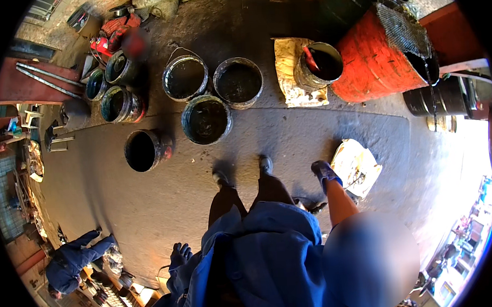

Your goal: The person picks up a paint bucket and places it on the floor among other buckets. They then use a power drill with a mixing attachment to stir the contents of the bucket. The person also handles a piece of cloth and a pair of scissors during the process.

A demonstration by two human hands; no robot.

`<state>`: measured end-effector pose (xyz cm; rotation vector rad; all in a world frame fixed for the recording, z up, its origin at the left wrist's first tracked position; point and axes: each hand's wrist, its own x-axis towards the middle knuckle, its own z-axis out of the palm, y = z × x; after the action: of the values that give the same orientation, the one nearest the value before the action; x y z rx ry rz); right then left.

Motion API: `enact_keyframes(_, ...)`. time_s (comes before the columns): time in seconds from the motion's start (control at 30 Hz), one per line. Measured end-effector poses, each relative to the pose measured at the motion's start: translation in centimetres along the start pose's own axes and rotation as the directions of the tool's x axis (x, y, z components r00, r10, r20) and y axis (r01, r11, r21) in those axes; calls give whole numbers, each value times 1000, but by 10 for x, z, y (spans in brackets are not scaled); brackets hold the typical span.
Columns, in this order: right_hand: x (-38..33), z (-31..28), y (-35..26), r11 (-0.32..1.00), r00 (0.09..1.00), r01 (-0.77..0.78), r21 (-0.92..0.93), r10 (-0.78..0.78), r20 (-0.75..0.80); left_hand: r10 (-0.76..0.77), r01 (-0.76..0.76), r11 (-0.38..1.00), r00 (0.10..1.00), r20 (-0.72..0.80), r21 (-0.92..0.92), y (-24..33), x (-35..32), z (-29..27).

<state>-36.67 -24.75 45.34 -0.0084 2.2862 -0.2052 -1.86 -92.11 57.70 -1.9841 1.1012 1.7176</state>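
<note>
My left hand (180, 255), in a dark glove, hangs beside my blue coat with its fingers apart and nothing in them. On the other side, what appears to be my right hand (325, 173) wears a dark glove with a blue cuff below a bare forearm. Its fingers point away from me and are too dark to make out. Nearest to it is a crumpled tan paper sack (361, 160) on the floor. Ahead of my shoes stand three dirty buckets close together: one with a wire handle (165, 83), one at right (261, 81) and a nearer one (185, 123).
A single dark bucket (157, 147) stands left of these. Several more buckets (126, 106) stand farther left. At right, a bucket (307, 80) holding a red-handled tool sits on paper beside a tipped red drum (370, 55). A person in dark blue (70, 265) bends at the lower left.
</note>
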Motion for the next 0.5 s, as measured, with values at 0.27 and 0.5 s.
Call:
enact_keyframes(0.27, -30, 27, -24, 818, 949, -200, 540, 299, -101, 2, 0, 1000, 996, 88, -19, 59, 26, -25)
enact_keyframes(0.5, -63, 99, -56, 780, 962, -215, 588, 274, -12, 45, -48, 998, 998, 54, 51, 118, 53, -82)
